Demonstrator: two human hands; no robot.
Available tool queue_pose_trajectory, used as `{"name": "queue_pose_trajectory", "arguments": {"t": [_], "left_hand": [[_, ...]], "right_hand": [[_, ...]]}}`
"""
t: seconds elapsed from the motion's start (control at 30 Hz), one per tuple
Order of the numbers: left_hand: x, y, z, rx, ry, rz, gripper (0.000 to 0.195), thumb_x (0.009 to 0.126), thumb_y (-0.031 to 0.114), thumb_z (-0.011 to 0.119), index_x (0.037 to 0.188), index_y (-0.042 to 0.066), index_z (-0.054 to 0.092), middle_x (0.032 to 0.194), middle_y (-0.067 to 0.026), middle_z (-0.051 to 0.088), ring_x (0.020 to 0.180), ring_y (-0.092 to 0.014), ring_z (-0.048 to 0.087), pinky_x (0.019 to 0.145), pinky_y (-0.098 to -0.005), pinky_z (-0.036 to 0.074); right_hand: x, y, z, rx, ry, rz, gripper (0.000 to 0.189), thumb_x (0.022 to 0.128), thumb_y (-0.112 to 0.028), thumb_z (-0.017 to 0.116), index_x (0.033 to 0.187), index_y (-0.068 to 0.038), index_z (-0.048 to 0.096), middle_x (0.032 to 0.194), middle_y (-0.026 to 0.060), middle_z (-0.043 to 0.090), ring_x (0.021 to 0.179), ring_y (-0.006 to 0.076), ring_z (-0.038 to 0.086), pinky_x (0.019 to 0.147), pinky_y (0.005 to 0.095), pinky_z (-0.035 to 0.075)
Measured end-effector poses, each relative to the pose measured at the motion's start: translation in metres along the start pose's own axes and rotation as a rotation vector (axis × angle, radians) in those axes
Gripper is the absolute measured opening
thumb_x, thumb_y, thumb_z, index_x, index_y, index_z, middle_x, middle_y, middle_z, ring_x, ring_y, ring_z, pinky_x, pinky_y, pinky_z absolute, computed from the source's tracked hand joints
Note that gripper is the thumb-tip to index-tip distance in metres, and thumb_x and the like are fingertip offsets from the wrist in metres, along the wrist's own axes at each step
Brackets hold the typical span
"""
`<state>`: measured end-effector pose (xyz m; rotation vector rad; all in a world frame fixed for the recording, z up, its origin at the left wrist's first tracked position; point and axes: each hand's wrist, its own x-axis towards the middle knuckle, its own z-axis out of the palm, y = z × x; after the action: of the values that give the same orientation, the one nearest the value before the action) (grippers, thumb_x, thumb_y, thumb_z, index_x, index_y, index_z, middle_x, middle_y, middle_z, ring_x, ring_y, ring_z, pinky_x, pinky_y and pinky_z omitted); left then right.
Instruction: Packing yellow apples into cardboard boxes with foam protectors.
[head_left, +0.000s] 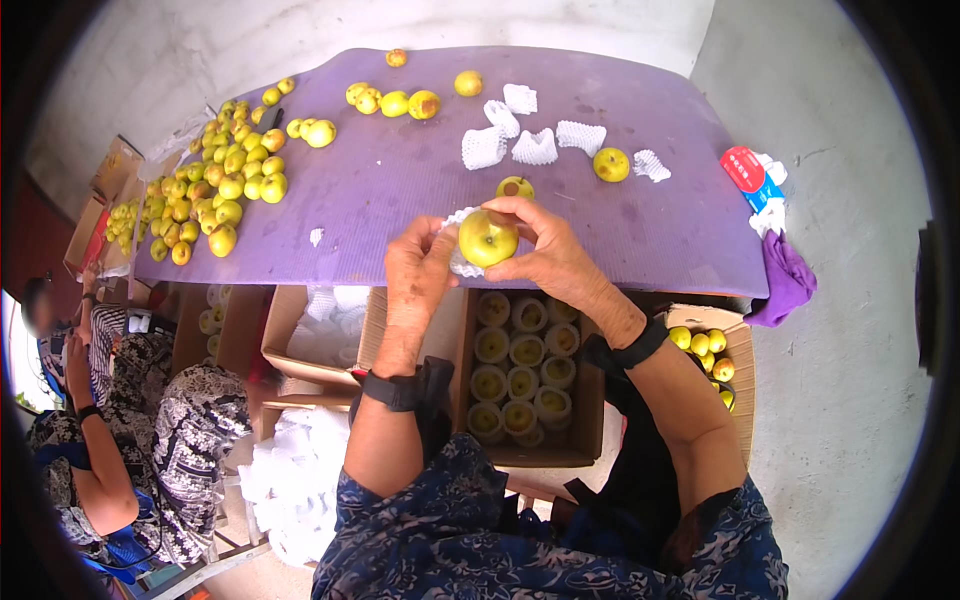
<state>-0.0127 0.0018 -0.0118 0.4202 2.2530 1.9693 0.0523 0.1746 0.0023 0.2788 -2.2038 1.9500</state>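
Note:
Over the near edge of the purple-covered table (420, 172), my left hand (421, 262) holds a white foam net sleeve (459, 259) around the left side of a yellow-green apple (487, 240). My right hand (544, 244) grips the same apple from the right, thumb below and fingers above. Just beyond my hands lies another apple (515, 187) with a brown patch. Further back are several empty foam net sleeves (484, 147) and a single apple (611, 164). Below the table edge, a cardboard box (589, 442) holds sleeved apples (521, 382) in rows.
A large pile of apples (232, 184) covers the table's left end. Foam sleeves fill a box (277, 330) and a white heap (296, 472) at lower left. Another apple box (742, 367) and a purple cloth (787, 281) are at right. Other people (97, 450) sit at far left.

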Motion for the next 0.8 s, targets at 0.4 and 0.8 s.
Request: {"name": "queue_pose_trajectory", "arguments": {"t": [0.4,0.8], "left_hand": [[-0.003,-0.003,0.001,-0.181,-0.062,0.061,0.037,0.084,0.029,0.073,0.105,0.003,0.058,0.091,-0.0031,0.063,0.077,-0.009,0.058,0.058,-0.0208,0.049],[-0.005,0.003,-0.010,-0.278,-0.287,-0.037,0.047,0.080,0.028,0.074,0.115,0.001,0.057,0.096,-0.0056,0.063,0.080,-0.012,0.060,0.061,-0.0230,0.050]], "right_hand": [[0.000,0.004,0.009,-0.324,0.120,-0.301,0.063,0.065,-0.007,0.079,0.122,-0.008,0.052,0.115,0.0106,0.052,0.110,0.0272,0.051,0.095,0.0364,0.042],[0.002,-0.007,0.007,-0.489,-0.005,-0.357,0.066,0.066,-0.011,0.080,0.126,-0.009,0.052,0.115,0.0105,0.051,0.111,0.0271,0.049,0.095,0.0372,0.042]]}}
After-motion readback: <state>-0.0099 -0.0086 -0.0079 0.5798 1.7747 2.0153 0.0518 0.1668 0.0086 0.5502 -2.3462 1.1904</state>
